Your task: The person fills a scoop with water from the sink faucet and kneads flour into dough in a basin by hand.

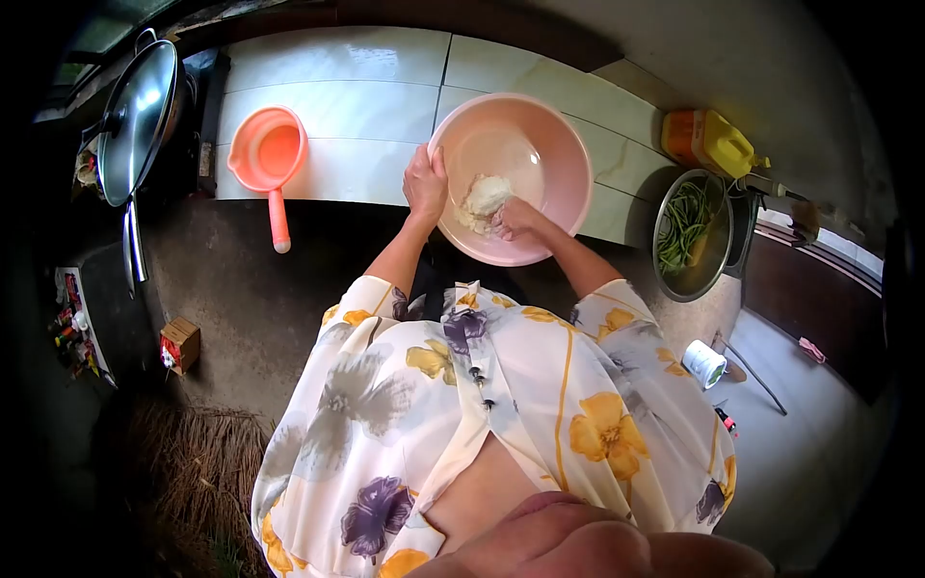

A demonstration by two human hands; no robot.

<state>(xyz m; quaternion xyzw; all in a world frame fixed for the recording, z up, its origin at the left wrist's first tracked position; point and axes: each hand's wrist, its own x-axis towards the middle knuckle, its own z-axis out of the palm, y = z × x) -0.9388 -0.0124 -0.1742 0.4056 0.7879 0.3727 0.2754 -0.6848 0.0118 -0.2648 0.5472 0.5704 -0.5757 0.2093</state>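
A large pink basin [564, 164] sits at the front edge of the tiled counter. My left hand [426, 183] grips its left rim, fingers closed around the edge. Inside lies a lumpy white mass of floury dough [488, 195], low on the basin's near left side. My right hand [518, 220] reaches over the near right rim and is pressed into the dough, its fingers curled and partly hidden by it.
Left of the basin stands an orange dipper [270, 149], handle over the counter edge. A lidded wok [138, 120] is at far left. On the right are a metal bowl [723, 246] of green beans [684, 226] and a yellow oil jug [725, 144].
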